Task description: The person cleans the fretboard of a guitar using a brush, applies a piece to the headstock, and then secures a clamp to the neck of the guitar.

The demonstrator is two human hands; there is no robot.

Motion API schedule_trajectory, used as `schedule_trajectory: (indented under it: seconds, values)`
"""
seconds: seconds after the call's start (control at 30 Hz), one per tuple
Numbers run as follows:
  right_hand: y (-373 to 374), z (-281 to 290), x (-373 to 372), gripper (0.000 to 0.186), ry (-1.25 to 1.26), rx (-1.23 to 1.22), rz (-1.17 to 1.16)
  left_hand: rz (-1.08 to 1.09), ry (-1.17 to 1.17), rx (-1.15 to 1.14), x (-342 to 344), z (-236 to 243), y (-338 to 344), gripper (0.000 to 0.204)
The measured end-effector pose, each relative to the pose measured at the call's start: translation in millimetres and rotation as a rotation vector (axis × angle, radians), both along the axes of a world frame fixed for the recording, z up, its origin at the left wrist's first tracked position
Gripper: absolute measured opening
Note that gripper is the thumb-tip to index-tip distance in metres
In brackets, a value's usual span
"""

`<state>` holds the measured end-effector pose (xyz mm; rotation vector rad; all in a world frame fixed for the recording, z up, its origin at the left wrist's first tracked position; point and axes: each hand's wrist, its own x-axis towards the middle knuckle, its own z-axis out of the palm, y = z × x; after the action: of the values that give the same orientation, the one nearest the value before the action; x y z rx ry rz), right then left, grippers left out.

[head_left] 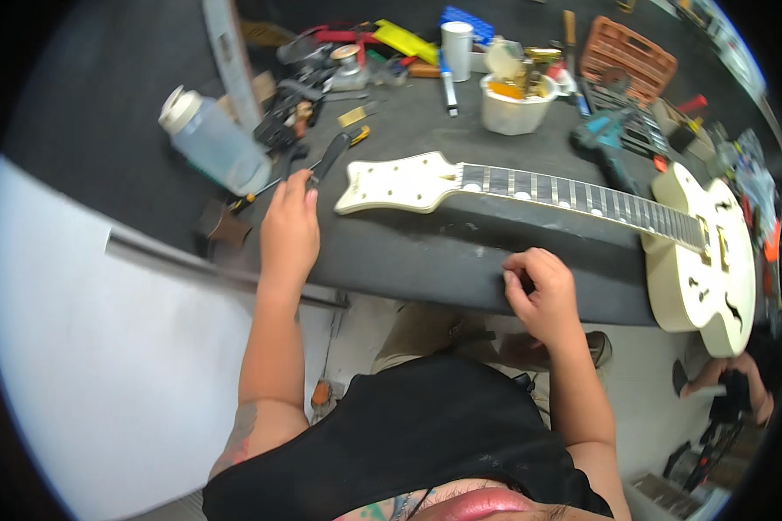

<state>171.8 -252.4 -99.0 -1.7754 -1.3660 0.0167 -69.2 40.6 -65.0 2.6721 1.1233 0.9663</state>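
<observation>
— Where to begin?
— With the cream guitar [717, 278]. Laid lengthwise along the black workbench [400, 260], body at the right, headstock [397, 184] at the left. Fitted with a dark fretboard [565, 191] bearing pale inlays.
— And nearest to the neck?
— The right hand [546, 291], over the bench's front edge, apart from the guitar. Curled loosely, fingers bent in toward the thumb. Impossible to tell about anything small inside.
— And the left hand [288, 224]?
— Just left of the headstock, reaching forward, with fingertips right by a dark-handled tool [331, 156]. Hard to tell touching from gripping.
— Anything else on that side?
— Yes, a translucent bottle [222, 143] with a white cap, tilted in this view.
— And behind the guitar?
— A white tub [514, 113] full of small parts, a white cup [456, 52] and a blue-and-white marker [448, 87]. Farther right, a teal-and-black power tool [595, 139], then an open orange case [630, 56].
— Farthest out?
— At the lower right, well apart, part of another person [738, 378].
</observation>
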Motion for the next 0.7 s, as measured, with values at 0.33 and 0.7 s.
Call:
schedule_trajectory:
  seconds: [0.33,0.7]
  values:
    - [-14,43,-6,0.039,0.179,-0.078,0.134,-0.851,0.107,-0.337,64,38,-127,0.017]
    - [-49,15,-6,0.026,0.995,0.139,-0.143,-1.019,0.048,-0.296,90,8,-134,0.015]
